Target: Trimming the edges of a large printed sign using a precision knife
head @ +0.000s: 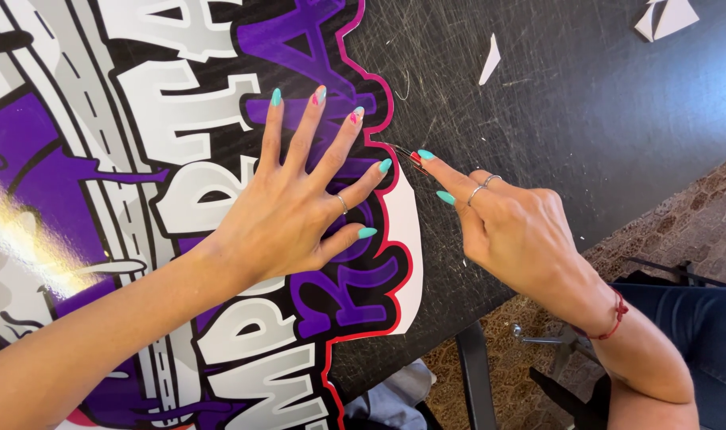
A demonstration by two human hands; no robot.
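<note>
Left forearm [84, 334] nearest the lens, running in from the lower left. Left hand [299, 207] flat, fingers splayed wide, pressing down the big printed vinyl graphic [140, 159] (purple, white, grey lettering, red outline). It holds nothing, just pins the sheet.

At the sheet's right edge, a white strip of excess backing [409, 239] sits along the red outline. Right hand [514, 231] closed narrow, pinching a thin pointed tool [407, 153], possibly a blade or pick, can't tell which. Tip sits right at the outline, just beside the left fingertips.

To do this well, I'd say: keep the tip shallow, follow the outline, keep the pinning fingers out of the tool's path.

Desk [586, 111] is black and heavily scratched, with white offcuts [490, 60] scattered upper right. Patterned brown floor [697, 223] at the right, blue-clad knee [697, 318] and a chair frame below.
</note>
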